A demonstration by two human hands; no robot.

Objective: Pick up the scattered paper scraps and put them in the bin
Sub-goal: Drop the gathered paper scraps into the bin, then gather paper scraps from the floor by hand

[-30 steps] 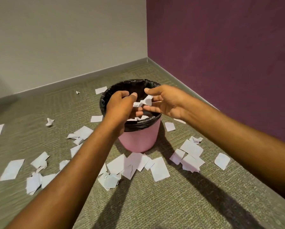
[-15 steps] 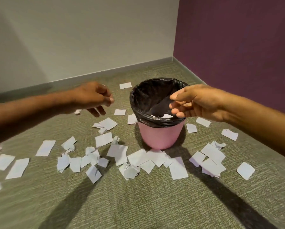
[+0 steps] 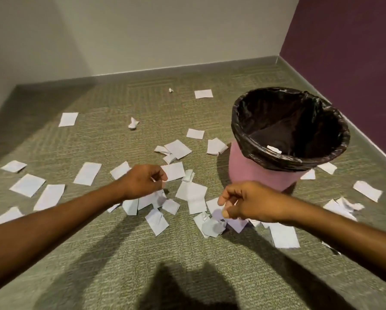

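Note:
A pink bin [image 3: 254,171] with a black liner stands at the right, and a white scrap [image 3: 274,149] shows inside near its front rim. White paper scraps [image 3: 190,191] lie scattered over the carpet to its left and front. My left hand [image 3: 142,182] is low over a cluster of scraps [image 3: 142,202], its fingers curled with the tips close together; whether it grips one is unclear. My right hand [image 3: 245,202] hovers over scraps [image 3: 212,227] in front of the bin, thumb and fingers curled but apart.
Green carpet [image 3: 120,253] meets a pale wall behind and a purple wall [image 3: 355,52] to the right of the bin. More scraps lie far left [image 3: 27,185], at the back [image 3: 203,94] and right of the bin [image 3: 367,190]. Two crumpled bits [image 3: 133,124] lie mid-floor.
Both hands have left the bin's mouth and dropped to the scraps on the floor in front of it. The view has swung left, so the bin now sits at the right.

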